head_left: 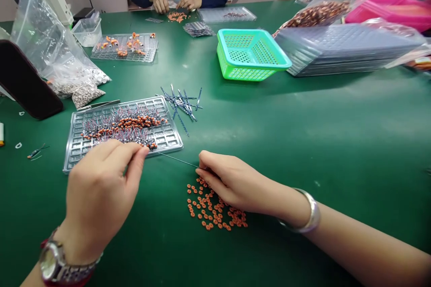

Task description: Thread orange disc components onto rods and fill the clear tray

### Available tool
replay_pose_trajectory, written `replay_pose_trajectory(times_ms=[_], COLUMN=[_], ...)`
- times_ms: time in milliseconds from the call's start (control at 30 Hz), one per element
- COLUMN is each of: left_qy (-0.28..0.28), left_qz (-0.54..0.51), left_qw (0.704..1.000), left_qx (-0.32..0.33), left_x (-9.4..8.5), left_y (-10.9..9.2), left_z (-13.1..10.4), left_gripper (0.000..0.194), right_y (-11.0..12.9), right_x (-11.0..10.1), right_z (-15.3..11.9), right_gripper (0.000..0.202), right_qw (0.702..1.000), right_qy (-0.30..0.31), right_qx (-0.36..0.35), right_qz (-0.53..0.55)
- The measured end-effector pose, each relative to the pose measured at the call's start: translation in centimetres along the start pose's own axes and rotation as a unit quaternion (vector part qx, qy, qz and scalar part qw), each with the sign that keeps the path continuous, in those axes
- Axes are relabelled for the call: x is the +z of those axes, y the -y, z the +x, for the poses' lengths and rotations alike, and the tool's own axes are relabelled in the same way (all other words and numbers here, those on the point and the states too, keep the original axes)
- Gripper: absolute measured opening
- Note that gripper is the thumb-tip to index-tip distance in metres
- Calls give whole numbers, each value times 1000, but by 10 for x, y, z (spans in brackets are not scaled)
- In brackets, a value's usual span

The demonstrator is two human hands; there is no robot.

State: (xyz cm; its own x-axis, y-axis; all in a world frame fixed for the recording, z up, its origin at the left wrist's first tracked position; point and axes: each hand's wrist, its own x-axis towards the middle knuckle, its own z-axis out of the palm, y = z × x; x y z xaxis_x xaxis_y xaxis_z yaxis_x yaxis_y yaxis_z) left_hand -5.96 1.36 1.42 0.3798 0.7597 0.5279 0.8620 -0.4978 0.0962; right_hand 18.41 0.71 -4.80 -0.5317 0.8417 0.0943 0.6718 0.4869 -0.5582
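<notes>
My left hand (104, 184) is closed in a pinch at the front edge of a clear plastic tray (170, 132). Whatever sits between its fingertips is too small to make out. Rows of tiny orange-tipped parts with thin wire leads (134, 122) lie on that tray. My right hand (229, 179) pinches a thin, needle-like metal tool (178, 159), whose far end points left toward my left fingertips. Beneath the right hand, loose small orange rings (210, 208) are scattered on the green table (303, 143); the hand hides some of them.
Dark metallic strips (183, 102) lie in a heap behind the tray. Farther back are a green basket (252, 51), stacked clear trays (346, 49) and another tray with orange parts (126, 48). A phone (27, 80) leans at left by plastic bags (50, 49). A co-worker's hands (175, 1) work opposite.
</notes>
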Motion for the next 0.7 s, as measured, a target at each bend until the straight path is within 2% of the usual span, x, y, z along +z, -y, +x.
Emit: replay_pose_trajectory(times_ms=[167,367,500,600,700], left_qy=[88,213,230,227,220], left_qz=[-136,-295,-352,-350,-330], left_qw=[987,931,906,908,918], left_qx=[13,-39,-48,-46,-22], left_x=[16,27,27,26,25], left_y=[-14,-39,-43,-42,-43], left_z=[-9,-19,-19,-20,-23], left_gripper=[17,16,15,16,17], right_y=[-1,15,25,27,26], right_x=[0,-6,-1,-1,-3], right_z=[-2,-4,-9,-9,-8], right_gripper=[20,17,13,17,27], right_qw=[997,975,955,931,898], right_qy=[-38,-85,-70,-52,-6], right_qx=[13,12,32,60,100], right_qz=[62,206,285,355,429])
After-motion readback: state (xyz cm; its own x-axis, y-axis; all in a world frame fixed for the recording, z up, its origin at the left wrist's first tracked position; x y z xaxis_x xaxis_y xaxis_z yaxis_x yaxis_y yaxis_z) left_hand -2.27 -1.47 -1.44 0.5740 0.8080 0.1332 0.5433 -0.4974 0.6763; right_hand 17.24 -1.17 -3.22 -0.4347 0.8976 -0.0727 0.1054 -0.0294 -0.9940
